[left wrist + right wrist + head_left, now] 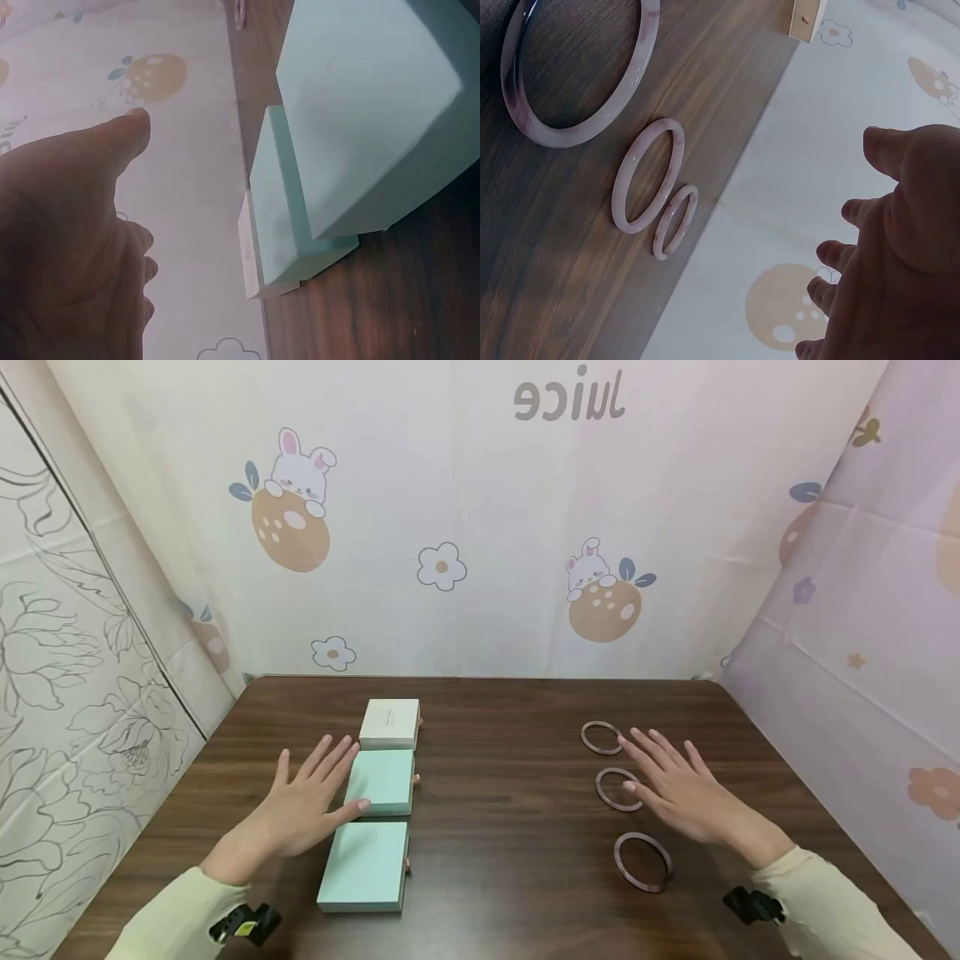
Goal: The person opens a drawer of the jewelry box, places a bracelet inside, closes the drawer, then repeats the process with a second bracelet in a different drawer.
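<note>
Two mint boxes (365, 867) (384, 781) and a white box (389, 723) form a column left of centre. My left hand (296, 810), fingers spread and holding nothing, hovers at their left side, its thumb over the middle box. On the right lie three pinkish ring-shaped bangles (643, 886) (618, 807) (601, 723) in a column. My right hand (693, 802) is spread just right of them, empty, its fingertips overlapping the far two in the head view. The right wrist view shows the bangles (580, 136) flat on the wood.
The brown wooden table (510, 860) ends at a patterned curtain (487, 610) behind. More printed cloth (862, 693) hangs on the right, and a panel with flower line drawings (67, 693) stands on the left. Small tabs (417, 780) stick out from the boxes' right sides.
</note>
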Action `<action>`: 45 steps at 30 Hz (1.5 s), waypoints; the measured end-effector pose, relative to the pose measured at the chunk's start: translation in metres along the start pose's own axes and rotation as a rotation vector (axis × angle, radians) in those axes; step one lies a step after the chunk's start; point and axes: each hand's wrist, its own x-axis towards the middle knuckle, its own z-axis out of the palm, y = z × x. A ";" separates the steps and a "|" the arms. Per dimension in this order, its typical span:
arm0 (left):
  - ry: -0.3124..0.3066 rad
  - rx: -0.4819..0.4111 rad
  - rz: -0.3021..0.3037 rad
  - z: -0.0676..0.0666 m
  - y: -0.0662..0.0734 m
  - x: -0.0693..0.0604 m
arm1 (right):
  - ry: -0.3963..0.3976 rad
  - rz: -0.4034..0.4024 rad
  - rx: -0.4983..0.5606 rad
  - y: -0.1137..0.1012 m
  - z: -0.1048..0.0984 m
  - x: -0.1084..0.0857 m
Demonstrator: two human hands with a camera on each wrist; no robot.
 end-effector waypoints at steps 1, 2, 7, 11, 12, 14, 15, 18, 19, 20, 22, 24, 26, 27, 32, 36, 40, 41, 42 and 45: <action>0.001 -0.002 0.003 0.001 0.000 0.000 | 0.000 -0.001 -0.002 0.000 0.000 0.000; 0.003 -0.002 0.009 0.002 0.000 -0.001 | 0.001 -0.003 -0.006 -0.001 0.001 -0.001; 0.008 -0.013 0.036 0.007 0.003 -0.006 | 0.004 -0.019 -0.009 -0.004 0.004 -0.003; 0.001 -0.037 0.049 0.011 0.004 -0.012 | 0.008 -0.033 -0.001 -0.010 0.007 -0.004; -0.001 -0.043 0.051 0.012 0.004 -0.013 | 0.008 -0.037 0.001 -0.011 0.009 -0.004; -0.002 -0.059 0.058 0.014 0.004 -0.016 | 0.003 -0.045 0.010 -0.015 0.011 -0.005; 0.000 -0.067 0.062 0.015 0.004 -0.017 | 0.000 -0.049 0.015 -0.017 0.013 -0.004; -0.001 -0.085 0.074 0.019 0.005 -0.022 | -0.004 -0.069 0.023 -0.025 0.018 -0.004; 0.000 -0.092 0.080 0.021 0.005 -0.023 | -0.003 -0.078 0.025 -0.028 0.020 -0.003; 0.003 -0.100 0.086 0.022 0.005 -0.025 | -0.001 -0.088 0.022 -0.031 0.022 -0.003; 0.004 -0.116 0.090 0.025 0.005 -0.028 | 0.008 -0.113 0.018 -0.038 0.026 -0.001; 0.004 -0.134 0.087 0.028 0.006 -0.031 | 0.020 -0.148 0.009 -0.046 0.030 0.000; 0.005 -0.142 0.082 0.031 0.006 -0.034 | 0.027 -0.184 0.003 -0.054 0.035 0.002; 0.005 -0.142 0.080 0.033 0.005 -0.036 | 0.031 -0.202 0.003 -0.058 0.037 0.003; 0.028 -0.149 0.081 0.041 0.004 -0.045 | 0.013 -0.300 -0.029 -0.080 0.051 0.007; 0.036 -0.174 0.085 0.047 0.001 -0.051 | -0.031 -0.385 -0.057 -0.099 0.066 0.011; 0.015 -0.219 0.077 0.052 -0.002 -0.056 | -0.066 -0.471 -0.089 -0.117 0.081 0.014; 0.007 -0.230 0.073 0.054 -0.003 -0.057 | -0.080 -0.489 -0.094 -0.122 0.085 0.015; 0.004 -0.239 0.072 0.055 -0.004 -0.058 | -0.092 -0.508 -0.095 -0.127 0.087 0.016; 0.001 -0.267 0.079 0.060 -0.006 -0.061 | -0.143 -0.544 -0.077 -0.141 0.094 0.021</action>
